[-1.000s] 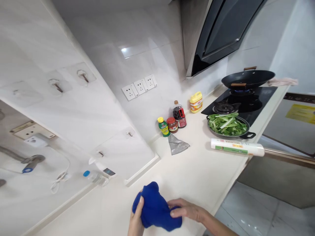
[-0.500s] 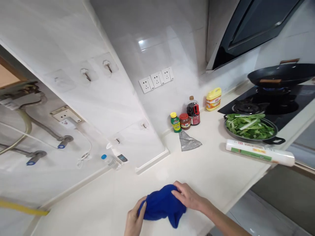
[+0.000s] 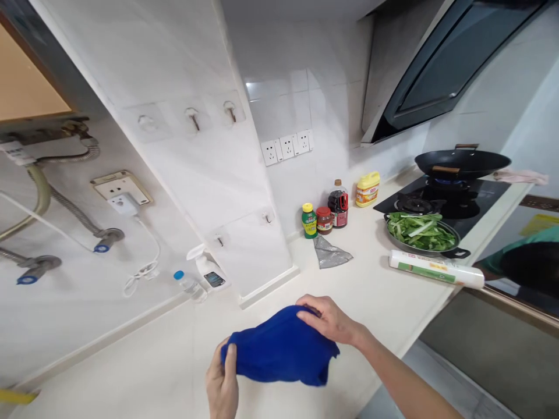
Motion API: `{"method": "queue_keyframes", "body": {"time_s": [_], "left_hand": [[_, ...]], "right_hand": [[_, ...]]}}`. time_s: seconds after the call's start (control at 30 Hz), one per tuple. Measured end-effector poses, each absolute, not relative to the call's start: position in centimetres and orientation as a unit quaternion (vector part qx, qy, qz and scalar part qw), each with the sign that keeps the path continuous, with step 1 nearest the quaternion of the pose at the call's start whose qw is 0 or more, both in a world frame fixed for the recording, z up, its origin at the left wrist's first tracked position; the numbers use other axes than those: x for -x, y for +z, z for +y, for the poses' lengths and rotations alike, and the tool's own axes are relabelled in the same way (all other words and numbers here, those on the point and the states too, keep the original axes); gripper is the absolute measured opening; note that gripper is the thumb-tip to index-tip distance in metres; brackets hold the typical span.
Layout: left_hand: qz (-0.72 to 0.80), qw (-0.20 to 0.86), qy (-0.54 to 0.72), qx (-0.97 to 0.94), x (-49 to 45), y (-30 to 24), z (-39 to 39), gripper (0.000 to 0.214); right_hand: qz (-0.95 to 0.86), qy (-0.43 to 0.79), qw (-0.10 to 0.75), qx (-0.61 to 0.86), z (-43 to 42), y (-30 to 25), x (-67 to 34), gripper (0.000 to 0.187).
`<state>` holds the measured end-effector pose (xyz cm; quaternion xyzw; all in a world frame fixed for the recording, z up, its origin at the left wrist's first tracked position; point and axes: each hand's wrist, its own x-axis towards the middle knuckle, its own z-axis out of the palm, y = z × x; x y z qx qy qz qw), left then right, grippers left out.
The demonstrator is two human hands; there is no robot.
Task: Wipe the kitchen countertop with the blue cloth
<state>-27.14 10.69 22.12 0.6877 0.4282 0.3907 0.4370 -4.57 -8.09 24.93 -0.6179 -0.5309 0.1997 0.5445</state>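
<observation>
Left hand (image 3: pixel 222 385) pinching one edge of a blue cloth (image 3: pixel 282 347), right hand (image 3: pixel 328 319) gripping the opposite edge, cloth stretched between them above the white countertop (image 3: pixel 375 297), grey pouch (image 3: pixel 329 255) beyond the right hand

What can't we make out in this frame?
- Left hand, head view: palm and wrist cut off by the bottom edge; fingers hidden behind the blue cloth.
- Right hand: fingertips buried in the cloth's fold.
- Jar labels: too small to read.
- Roll: print too small to read.
- Wok: inside hidden by its rim.
</observation>
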Motion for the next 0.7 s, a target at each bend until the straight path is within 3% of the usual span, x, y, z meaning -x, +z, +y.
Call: {"method": "queue_keyframes", "body": {"time_s": [0.17, 0.33, 0.47, 0.57, 0.7], "left_hand": [[0.346, 0.473, 0.363, -0.724, 28.5, 21.5, 12.3, 0.059], [0.366, 0.459, 0.364, -0.723, 29.1, 20.6, 13.8, 0.066], [0.407, 0.485, 0.385, -0.671, 27.7, 22.7, 12.9, 0.074], [0.448, 0.566, 0.388, -0.573, 26.2, 25.4, 11.5, 0.069], [0.415, 0.641, 0.366, -0.532, 24.8, 28.0, 10.0, 0.067]], "right_hand": [[-0.569, 0.010, 0.434, 0.698, -6.2, 23.6, 5.0, 0.036], [-0.557, 0.016, 0.442, 0.703, -5.6, 22.5, 5.4, 0.035], [-0.538, 0.128, 0.467, 0.690, -4.5, 22.4, 5.8, 0.033], [-0.528, 0.267, 0.492, 0.639, -3.4, 22.0, 6.6, 0.038], [-0.419, 0.459, 0.603, 0.500, -2.9, 20.2, 8.8, 0.043]]}}
